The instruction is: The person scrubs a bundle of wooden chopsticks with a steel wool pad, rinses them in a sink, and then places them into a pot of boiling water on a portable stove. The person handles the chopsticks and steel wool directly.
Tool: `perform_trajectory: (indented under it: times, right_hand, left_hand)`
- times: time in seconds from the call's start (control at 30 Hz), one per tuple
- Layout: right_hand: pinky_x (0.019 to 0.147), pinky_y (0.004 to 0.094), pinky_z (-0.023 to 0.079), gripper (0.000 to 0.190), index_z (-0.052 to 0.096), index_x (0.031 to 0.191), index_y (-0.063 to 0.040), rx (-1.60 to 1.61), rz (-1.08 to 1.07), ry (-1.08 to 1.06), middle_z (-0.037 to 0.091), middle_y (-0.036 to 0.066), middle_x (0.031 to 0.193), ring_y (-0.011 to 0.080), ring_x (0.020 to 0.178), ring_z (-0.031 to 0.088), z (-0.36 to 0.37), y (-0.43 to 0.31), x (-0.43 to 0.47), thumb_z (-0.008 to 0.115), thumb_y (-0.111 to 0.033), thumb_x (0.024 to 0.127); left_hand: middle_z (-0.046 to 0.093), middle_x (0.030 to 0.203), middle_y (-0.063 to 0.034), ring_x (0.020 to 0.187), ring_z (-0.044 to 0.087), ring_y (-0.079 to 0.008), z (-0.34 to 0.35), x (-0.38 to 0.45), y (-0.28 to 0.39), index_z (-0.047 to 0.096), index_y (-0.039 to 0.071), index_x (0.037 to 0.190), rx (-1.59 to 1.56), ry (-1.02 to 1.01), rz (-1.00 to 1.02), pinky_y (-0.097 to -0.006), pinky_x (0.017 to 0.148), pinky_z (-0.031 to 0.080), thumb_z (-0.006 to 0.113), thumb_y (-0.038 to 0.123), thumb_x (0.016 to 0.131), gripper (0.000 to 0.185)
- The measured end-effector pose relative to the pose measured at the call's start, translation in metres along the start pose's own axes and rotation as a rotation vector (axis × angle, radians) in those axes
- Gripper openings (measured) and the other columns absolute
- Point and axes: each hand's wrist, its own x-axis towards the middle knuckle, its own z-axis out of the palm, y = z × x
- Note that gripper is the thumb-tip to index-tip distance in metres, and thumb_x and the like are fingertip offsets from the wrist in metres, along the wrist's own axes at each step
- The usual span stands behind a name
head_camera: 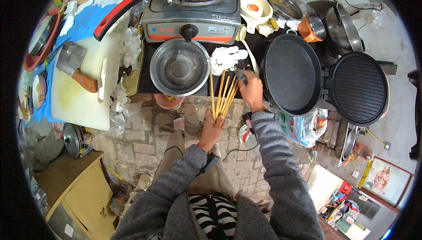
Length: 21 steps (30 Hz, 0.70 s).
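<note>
My left hand point(212, 129) grips the lower ends of several wooden chopsticks point(221, 95), whose other ends fan out toward the table. My right hand point(253, 90) is at the upper ends of the bunch, its fingers around a small dark grey wad point(242, 76) that looks like a scouring pad; blur hides its exact kind. Left of the chopsticks stands a round metal basin point(180, 65). A crumpled white cloth or glove point(228, 59) lies just beyond their tips. Close by my right hand is an opened electric griddle pan point(292, 75).
A gas stove point(193, 22) carries a large pan, its red-and-black handle point(122, 14) jutting left. On a white cutting board point(71, 98) lies a cleaver point(77, 65). A long-handled brush point(249, 49) rests beside the cloth. The griddle's ridged lid point(359, 88) extends right, with plastic bags point(301, 128) below.
</note>
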Motion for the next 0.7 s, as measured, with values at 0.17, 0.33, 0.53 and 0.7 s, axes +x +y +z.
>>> perform_trajectory:
  times: [0.17,0.33,0.53,0.7]
  right_hand:
    - [0.073,0.0401,0.05,0.029,0.063,0.102,0.004,0.216,0.102,0.062,0.064,0.027,0.091,0.04,0.083,0.064,-0.031,-0.017,0.011,0.062,-0.008,0.076]
    - [0.062,0.0313,0.047,0.027,0.062,0.103,0.005,0.314,0.202,-0.021,0.06,0.011,0.073,0.016,0.066,0.057,-0.044,-0.003,-0.031,0.064,-0.006,0.079]
    - [0.079,0.0309,0.048,0.036,0.061,0.11,0.003,0.271,-0.052,-0.072,0.064,0.016,0.096,0.0226,0.088,0.062,-0.044,-0.02,-0.052,0.063,0.001,0.074]
    - [0.077,0.042,0.05,0.036,0.061,0.104,0.0,-0.056,-0.22,-0.205,0.057,0.016,0.097,0.0358,0.09,0.059,0.0,-0.039,-0.064,0.067,-0.004,0.068]
  left_hand:
    - [0.05,0.069,0.0035,0.055,0.042,-0.0029,-0.014,-0.009,-0.003,0.056,0.004,0.094,0.039,-0.081,-0.082,-0.021,0.044,0.034,0.057,0.023,0.095,0.019]
    - [0.049,0.072,0.0034,0.058,0.049,-0.0051,-0.002,-0.011,0.016,0.055,0.004,0.106,0.049,-0.114,-0.195,-0.0206,0.048,0.041,0.054,0.016,0.096,0.016]
    - [0.046,0.075,0.0035,0.052,0.043,-0.0055,-0.004,-0.007,0.014,0.047,0.009,0.104,0.001,-0.219,-0.203,-0.0217,0.044,0.04,0.049,0.019,0.098,0.012]
    - [0.043,0.07,0.0045,0.048,0.035,-0.0039,-0.01,-0.003,0.008,0.047,0.014,0.099,-0.121,-0.3,-0.281,-0.0201,0.042,0.033,0.047,0.031,0.099,0.017]
